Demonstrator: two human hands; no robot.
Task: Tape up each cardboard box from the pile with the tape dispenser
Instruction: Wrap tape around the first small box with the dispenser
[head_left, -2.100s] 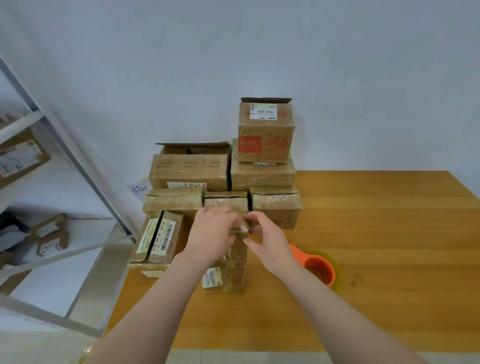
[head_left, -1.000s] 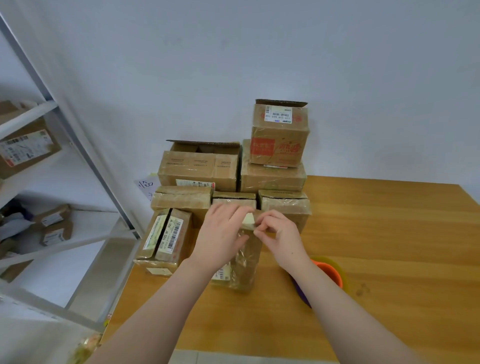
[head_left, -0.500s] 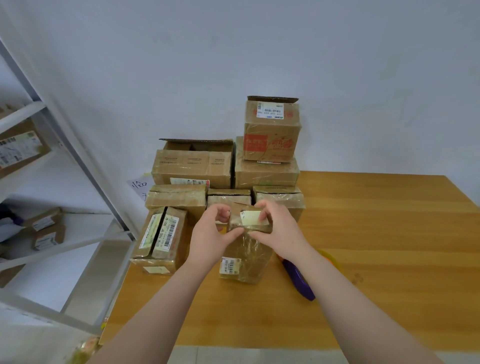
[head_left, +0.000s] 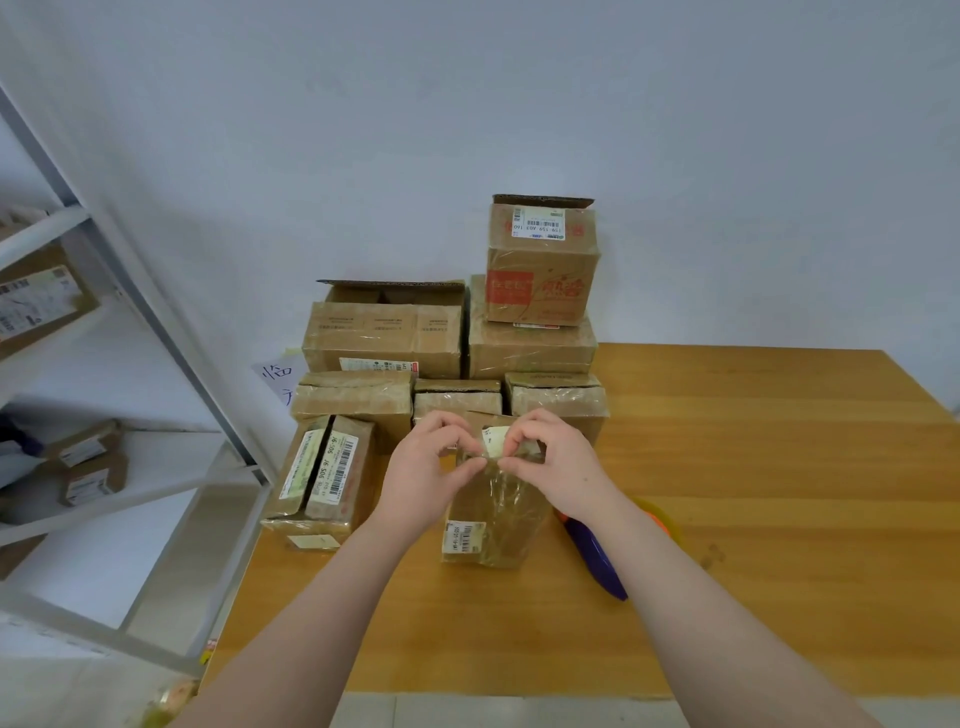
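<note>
- Tabletop first: a wooden table (head_left: 753, 467) with honey-coloured planks, pushed up against a plain pale wall (head_left: 519, 104).
- Off to the left stands a grey metal rack (head_left: 156, 332), with three labelled cartons visible on its shelves.
- Count the pile (head_left: 447, 364): seven brown boxes by my tally. Three sit in the front row, one long one lies at the left, a wide one with its flaps up is behind, and two are stacked at the back right.
- The eighth is the small box (head_left: 493, 514), upright on the table right in front of the pile. It is shiny with crinkled clear tape and has a barcode sticker low on its face.
- Both hands are on its top edge. The left hand (head_left: 431, 467) has thumb and forefinger pinched on the rim.
- The right hand (head_left: 556, 462) pinches the same rim from the other side, fingers curled tight beside a white label.
- One tape dispenser (head_left: 597, 561), with a purple handle and an orange body, lies on the table just right of that box, partly hidden behind the right forearm.
- One sheet of handwritten paper (head_left: 275, 379) peeks out behind the pile.
</note>
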